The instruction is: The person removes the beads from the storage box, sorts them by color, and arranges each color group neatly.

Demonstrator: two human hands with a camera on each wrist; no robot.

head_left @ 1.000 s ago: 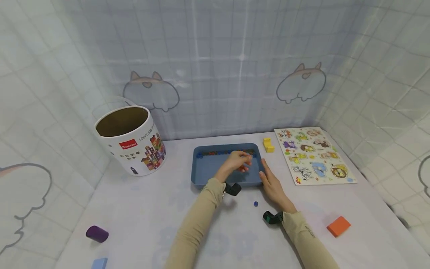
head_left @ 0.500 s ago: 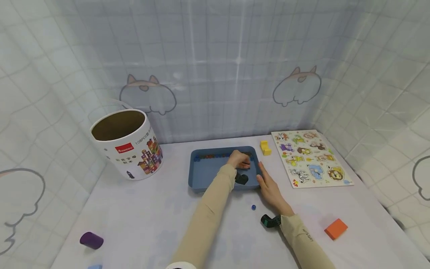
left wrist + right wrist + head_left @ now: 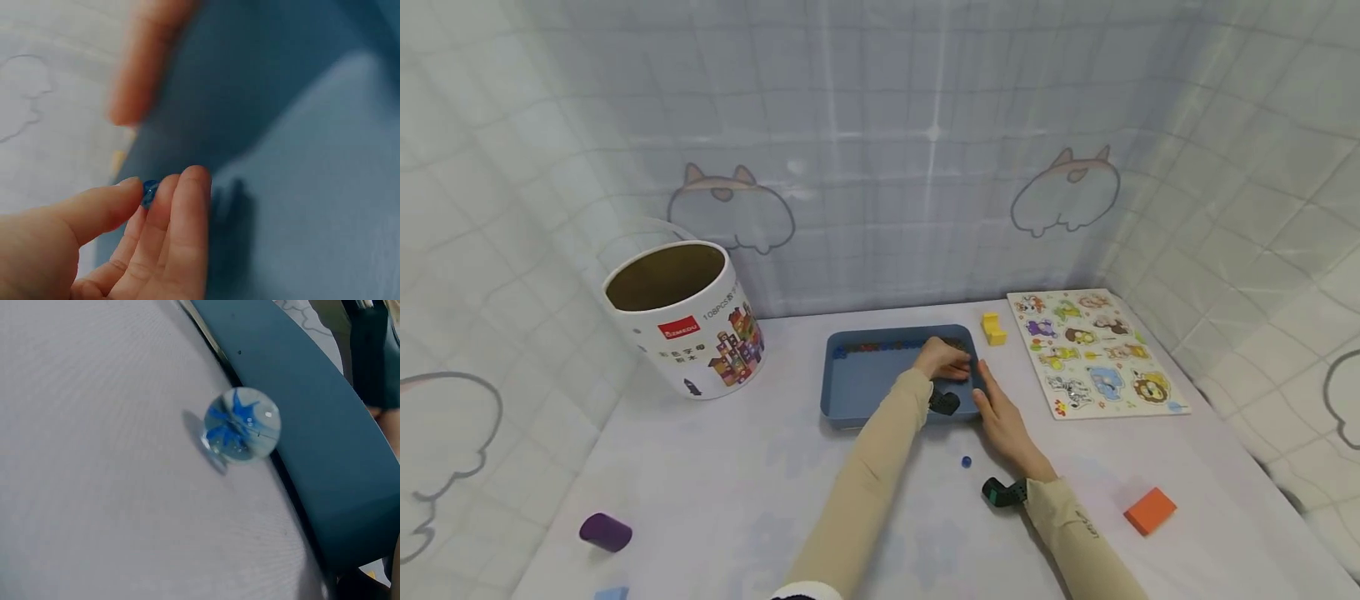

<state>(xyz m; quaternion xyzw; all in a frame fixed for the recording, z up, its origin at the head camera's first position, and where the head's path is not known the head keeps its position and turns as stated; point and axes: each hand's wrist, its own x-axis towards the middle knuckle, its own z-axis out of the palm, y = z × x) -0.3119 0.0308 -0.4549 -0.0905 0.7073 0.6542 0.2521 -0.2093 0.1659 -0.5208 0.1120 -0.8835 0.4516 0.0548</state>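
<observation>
My left hand [image 3: 942, 360] reaches into the right side of a shallow blue tray [image 3: 865, 387]. In the left wrist view, its thumb and fingertips pinch a small blue glass marble [image 3: 150, 192] over the tray. A blurred finger [image 3: 140, 75] points down from above in that view. My right hand [image 3: 1006, 421] rests along the tray's right edge with its fingers straight. Along the tray's far wall runs a row of coloured marbles [image 3: 880, 346], partly hidden by the left hand. A clear marble with blue swirls [image 3: 242, 425] lies on the table in front of the tray.
A white bucket [image 3: 700, 342] stands at the back left. Right of the tray are a yellow block [image 3: 993, 329] and an animal puzzle board [image 3: 1097, 354]. An orange block [image 3: 1151, 511] lies front right, a purple cylinder [image 3: 606, 532] and light blue block [image 3: 612, 593] front left.
My left hand has come down into the tray and shifted to the right, close to its right wall. The right hand stays at the tray's edge.
</observation>
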